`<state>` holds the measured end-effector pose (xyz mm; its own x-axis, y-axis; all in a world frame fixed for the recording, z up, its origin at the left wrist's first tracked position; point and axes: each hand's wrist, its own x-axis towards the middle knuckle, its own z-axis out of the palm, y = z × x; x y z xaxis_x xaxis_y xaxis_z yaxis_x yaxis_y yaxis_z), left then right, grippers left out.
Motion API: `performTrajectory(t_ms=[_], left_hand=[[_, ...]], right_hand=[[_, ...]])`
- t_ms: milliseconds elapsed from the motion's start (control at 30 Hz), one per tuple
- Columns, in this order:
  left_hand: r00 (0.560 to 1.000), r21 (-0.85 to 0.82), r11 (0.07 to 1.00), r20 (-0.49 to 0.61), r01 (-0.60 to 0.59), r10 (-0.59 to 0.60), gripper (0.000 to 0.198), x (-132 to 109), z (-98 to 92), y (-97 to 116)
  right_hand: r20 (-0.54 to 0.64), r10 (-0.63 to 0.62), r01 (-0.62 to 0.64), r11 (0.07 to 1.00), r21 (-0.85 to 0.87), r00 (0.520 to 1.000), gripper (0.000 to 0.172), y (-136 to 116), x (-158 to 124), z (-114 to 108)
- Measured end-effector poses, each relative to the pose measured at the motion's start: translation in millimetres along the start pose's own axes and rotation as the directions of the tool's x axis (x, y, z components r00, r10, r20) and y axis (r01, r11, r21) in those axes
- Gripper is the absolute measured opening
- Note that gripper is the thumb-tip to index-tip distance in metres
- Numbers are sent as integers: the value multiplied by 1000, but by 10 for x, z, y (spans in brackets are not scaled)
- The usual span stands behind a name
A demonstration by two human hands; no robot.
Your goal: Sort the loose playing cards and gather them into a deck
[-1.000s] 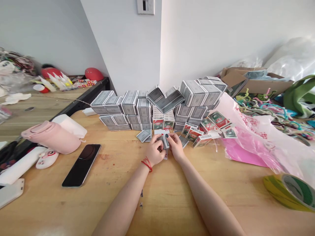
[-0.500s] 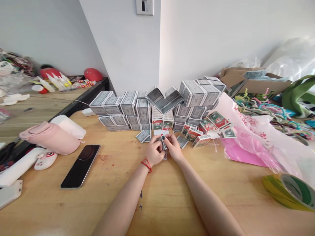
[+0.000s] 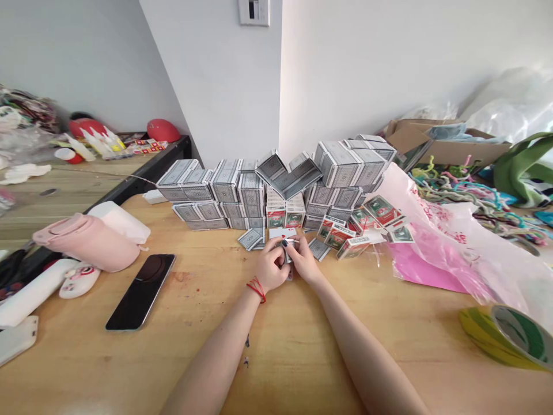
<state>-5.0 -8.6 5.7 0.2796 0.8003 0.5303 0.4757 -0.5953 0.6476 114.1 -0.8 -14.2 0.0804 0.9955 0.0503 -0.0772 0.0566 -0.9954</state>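
Close together at the middle of the table, my left hand [image 3: 272, 266] and my right hand [image 3: 304, 259] are both closed on a playing card [image 3: 290, 259] with a grey patterned back. The fingers hide much of it, so its exact shape cannot be made out. Beneath and just beyond the hands lies a face-up playing card [image 3: 280, 233] with red marks. Loose cards [image 3: 251, 238] lie face down to the left, and another card [image 3: 319, 249] lies beside my right hand. Behind stand stacked blocks [image 3: 196, 192] made of grey-backed cards.
Red and green card boxes [image 3: 340, 237] sit right of the hands, by pink plastic wrap [image 3: 432, 259]. A roll of yellow-green tape [image 3: 479, 334] is at the right. On the left are a phone [image 3: 140, 293], a pink bottle [image 3: 88, 241] and a computer mouse [image 3: 79, 281].
My fingers have shifted slightly over the card, with the right thumb a little further left. The stacks and surrounding things have stayed in place.
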Motion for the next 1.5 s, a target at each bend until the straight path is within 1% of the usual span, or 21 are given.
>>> performTrajectory(t_ms=[100, 167, 300, 367, 433, 533, 600, 633, 700, 767, 833, 900, 967, 1033, 1167, 1333, 1500], left_hand=[[1000, -16, 1000, -1, 2, -2, 22, 0, 11, -15], [1000, -34, 999, -3, 8, -8, 23, 7, 13, -15], [999, -81, 997, 35, 18, -15, 20, 21, -10, 10], [998, -113, 993, 46, 43, -38, 16, 17, -28, 22], [997, -153, 985, 33, 79, -75, 12, 9, -43, 24], [987, -282, 946, 21, 161, -162, 8, 4, -48, -2], [959, -428, 860, 77, 279, -273, 5, 17, -40, -33], [932, -501, 789, 121, 355, -342, 9, 29, -36, -49], [859, -610, 622, 219, 491, -463, 20, 59, -31, -76], [798, -653, 495, 311, 574, -516, 25, 91, -37, -94], [755, -658, 411, 401, 631, -518, 28, 116, -56, -108], [722, -656, 340, 486, 674, -493, 28, 129, -83, -126], [704, -659, 283, 552, 697, -448, 28, 131, -111, -151], [700, -665, 251, 587, 704, -407, 28, 128, -135, -179], [694, -660, 237, 613, 713, -378, 27, 125, -161, -221], [682, -645, 237, 636, 727, -361, 28, 127, -195, -226], [678, -641, 233, 645, 731, -354, 28, 118, -231, -213]], right_hand=[[51, 49, -53, 995, 81, 997, 35, -18, -7, 9], [64, 63, -71, 988, 135, 996, 35, -45, -18, 22], [14, 23, -26, 979, 202, 1000, 38, -93, -36, 47], [-33, -14, 20, 982, 189, 999, 41, -102, -38, 48], [-101, -60, 74, 988, 135, 993, 42, -107, -39, 40], [-180, -139, 145, 989, 21, 974, 45, -114, -44, 24], [-176, -175, 171, 985, -34, 969, 51, -120, -54, 20], [-165, -190, 184, 982, -52, 968, 54, -123, -59, 20], [-144, -220, 210, 974, -83, 965, 60, -125, -71, 21], [-117, -252, 241, 966, -96, 961, 64, -124, -81, 21], [-73, -279, 272, 958, -91, 958, 65, -123, -87, 17], [-35, -295, 292, 953, -75, 955, 67, -121, -89, 11], [-17, -301, 299, 952, -62, 954, 69, -117, -87, 8], [-9, -308, 307, 950, -63, 951, 71, -114, -84, 8], [13, -321, 320, 940, -121, 947, 67, -117, -85, 9], [34, -276, 277, 939, -203, 961, 53, -99, -86, -9], [33, -251, 252, 940, -230, 967, 51, -79, -75, -36]])
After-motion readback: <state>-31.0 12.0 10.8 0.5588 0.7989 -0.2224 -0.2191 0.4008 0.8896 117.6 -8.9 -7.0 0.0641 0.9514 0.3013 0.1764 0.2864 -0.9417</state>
